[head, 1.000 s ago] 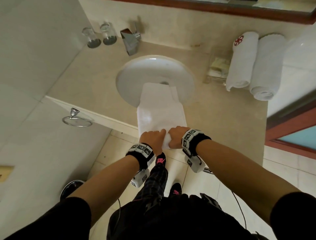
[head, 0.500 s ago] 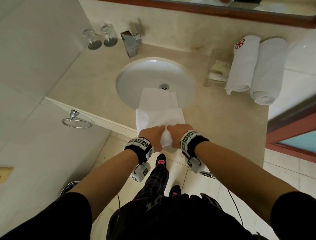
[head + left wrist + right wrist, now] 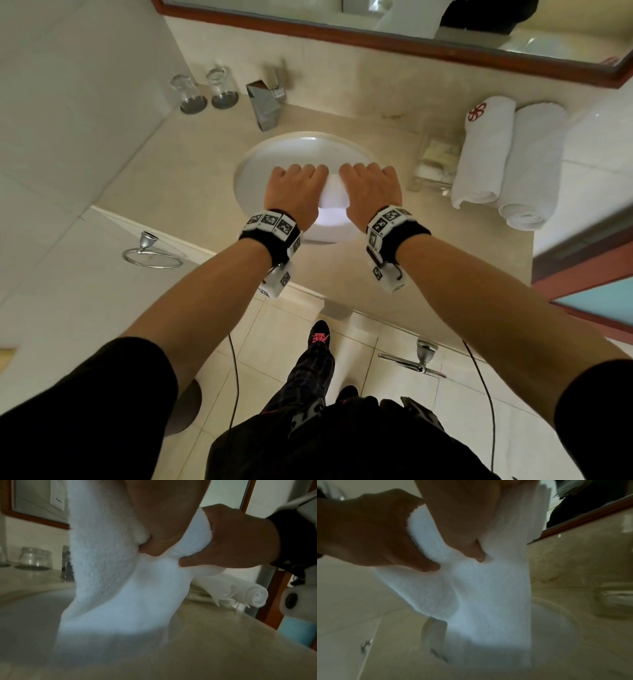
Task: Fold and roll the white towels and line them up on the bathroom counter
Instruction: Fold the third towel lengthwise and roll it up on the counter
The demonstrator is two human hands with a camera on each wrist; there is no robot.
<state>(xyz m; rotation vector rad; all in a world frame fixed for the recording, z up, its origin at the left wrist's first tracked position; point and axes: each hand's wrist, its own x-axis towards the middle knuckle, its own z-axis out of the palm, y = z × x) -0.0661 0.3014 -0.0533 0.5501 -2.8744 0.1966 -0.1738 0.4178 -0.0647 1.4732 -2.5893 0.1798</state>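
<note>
A white towel [image 3: 334,202] hangs over the sink [image 3: 274,161], pinched along its top edge by both hands side by side. My left hand [image 3: 298,192] grips its left part and my right hand [image 3: 371,190] its right part, knuckles up. In the left wrist view the towel [image 3: 111,588] drapes down from the thumb toward the basin; the right wrist view shows the same towel [image 3: 488,595] hanging. Two rolled white towels [image 3: 483,154] [image 3: 531,164] lie side by side at the counter's back right, one with a red logo.
A chrome faucet [image 3: 267,99] and two upturned glasses [image 3: 191,94] stand behind the sink. A clear amenity tray [image 3: 435,161] sits left of the rolled towels. A towel ring [image 3: 152,253] hangs below the beige counter [image 3: 171,178]. A mirror runs along the back wall.
Both hands moved from the counter's front edge forward over the basin. The towel, earlier flat on the counter, is now lifted and hangs from the hands.
</note>
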